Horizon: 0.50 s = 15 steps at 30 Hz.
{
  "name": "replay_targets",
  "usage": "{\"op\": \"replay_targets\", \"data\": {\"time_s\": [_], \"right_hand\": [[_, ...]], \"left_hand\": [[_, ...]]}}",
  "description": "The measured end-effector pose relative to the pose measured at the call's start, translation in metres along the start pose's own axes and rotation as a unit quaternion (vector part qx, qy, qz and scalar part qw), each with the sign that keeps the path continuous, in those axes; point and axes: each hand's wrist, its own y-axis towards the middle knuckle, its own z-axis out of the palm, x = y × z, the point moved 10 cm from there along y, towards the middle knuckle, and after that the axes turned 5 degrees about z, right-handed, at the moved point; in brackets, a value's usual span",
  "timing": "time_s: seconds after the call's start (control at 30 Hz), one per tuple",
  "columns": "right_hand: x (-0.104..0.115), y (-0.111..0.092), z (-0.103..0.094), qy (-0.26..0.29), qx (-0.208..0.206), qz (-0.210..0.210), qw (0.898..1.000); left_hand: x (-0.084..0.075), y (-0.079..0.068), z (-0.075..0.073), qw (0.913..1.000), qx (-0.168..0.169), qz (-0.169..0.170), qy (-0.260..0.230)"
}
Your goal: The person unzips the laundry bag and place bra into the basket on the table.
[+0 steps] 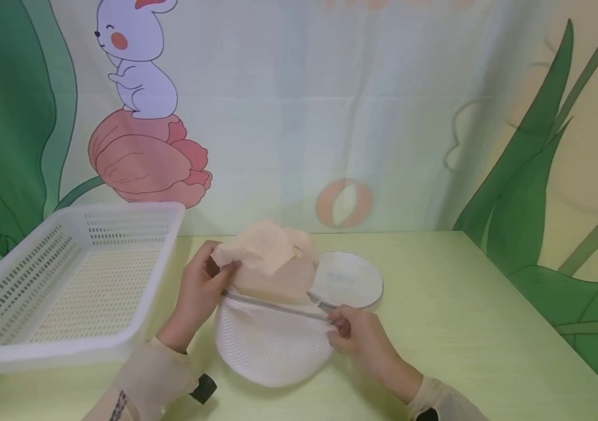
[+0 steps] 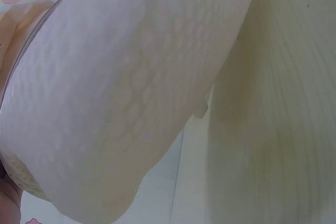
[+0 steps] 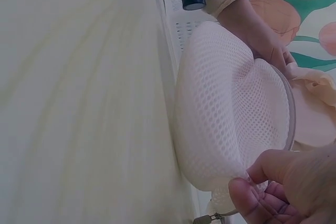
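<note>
A white mesh laundry bag (image 1: pixel 275 345) with a grey zip edge stands on the table, its mouth facing away. Soft peach cloth (image 1: pixel 272 257), bunched and folded, sticks up out of the mouth. My left hand (image 1: pixel 199 286) pinches the cloth's left side, close to the bag's rim. With thumb and fingers, my right hand (image 1: pixel 362 336) grips the rim at its right end; the right wrist view shows this right hand (image 3: pixel 299 187) pinching the mesh. A metal zip pull (image 3: pixel 207 219) hangs below it. Mesh fills most of the left wrist view.
A white oval panel (image 1: pixel 349 279) with a grey edge lies behind the bag, beside the cloth. On the left stands a white slotted plastic basket (image 1: pixel 143 318). A printed curtain (image 1: pixel 257 117) with a rabbit and flowers hangs behind the pale yellow-green table (image 1: pixel 462 327).
</note>
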Motion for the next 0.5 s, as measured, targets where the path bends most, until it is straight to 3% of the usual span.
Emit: {"op": "replay_targets", "data": {"time_s": [0.23, 0.5], "right_hand": [[0.001, -0.001, 0.000, 0.000, 0.000, 0.001, 1.000], [0.002, -0.002, 0.000, -0.006, -0.002, -0.005, 1.000]], "left_hand": [[-0.006, 0.002, -0.008, 0.9985, -0.054, 0.005, 0.008], [-0.016, 0.006, -0.007, 0.9979, -0.055, 0.023, 0.024]]}}
